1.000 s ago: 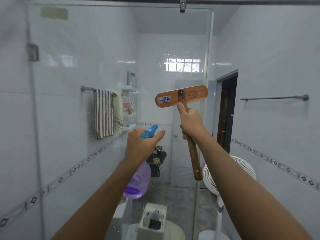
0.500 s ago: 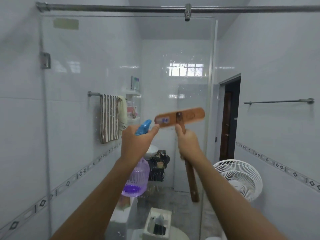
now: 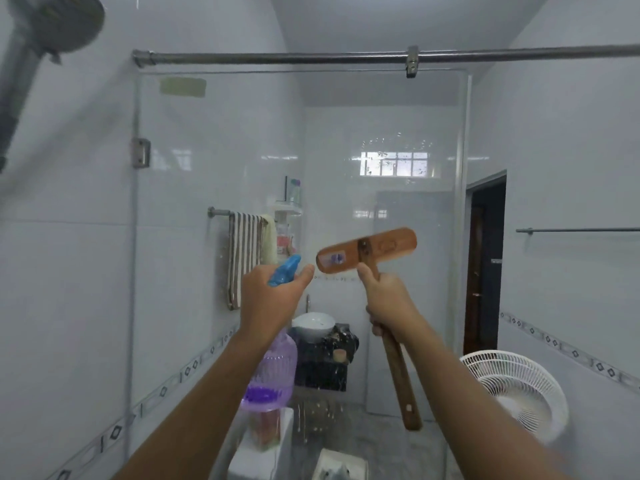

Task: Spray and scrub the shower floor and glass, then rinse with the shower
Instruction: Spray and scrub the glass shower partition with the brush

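My left hand grips a clear purple spray bottle by its blue trigger head, the nozzle aimed at the shower glass. A little purple liquid sits at the bottle's bottom. In my right hand is the handle of a wooden scrub brush, its flat head raised against the glass just right of the nozzle. Droplets speckle the pane low down. The shower head hangs at the upper left. No shower floor is in view.
A steel rail runs across the top of the glass. Behind the pane are a striped towel on a bar, a corner shelf, a basin on a dark cabinet and a toilet. A white fan stands right, near a dark doorway.
The brush head came down the glass, then shifted right and tilted. My view tipped upward, bringing the shower head and rail into sight. Both hands kept their holds.
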Motion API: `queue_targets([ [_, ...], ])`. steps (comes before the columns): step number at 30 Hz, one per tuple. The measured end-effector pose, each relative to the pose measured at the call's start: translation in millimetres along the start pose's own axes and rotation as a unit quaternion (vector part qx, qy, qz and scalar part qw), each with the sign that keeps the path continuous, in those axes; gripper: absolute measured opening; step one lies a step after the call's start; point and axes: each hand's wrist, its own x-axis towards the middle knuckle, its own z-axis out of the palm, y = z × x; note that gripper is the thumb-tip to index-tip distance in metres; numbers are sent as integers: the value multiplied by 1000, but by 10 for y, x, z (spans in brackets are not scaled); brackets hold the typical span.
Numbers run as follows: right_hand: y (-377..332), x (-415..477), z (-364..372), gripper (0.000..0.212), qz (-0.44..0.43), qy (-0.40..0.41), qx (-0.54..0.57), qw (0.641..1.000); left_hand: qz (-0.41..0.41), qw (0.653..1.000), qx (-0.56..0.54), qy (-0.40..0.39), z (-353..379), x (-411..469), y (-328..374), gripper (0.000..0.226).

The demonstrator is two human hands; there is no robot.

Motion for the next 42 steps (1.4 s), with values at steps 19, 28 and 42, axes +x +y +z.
queue_targets([
  [19,-1129,465,267,39,10,28,120,992,-27,999,-28,-31,-409,618,5,38],
  [28,-1128,483,702,46,-37,42,105,993,-11,999,-31,-6,-526,663,-96,36],
  [42,-219,-68,1557,44,-72,36,46,996,37,998,-23,33,-790,560,-328,32],
])
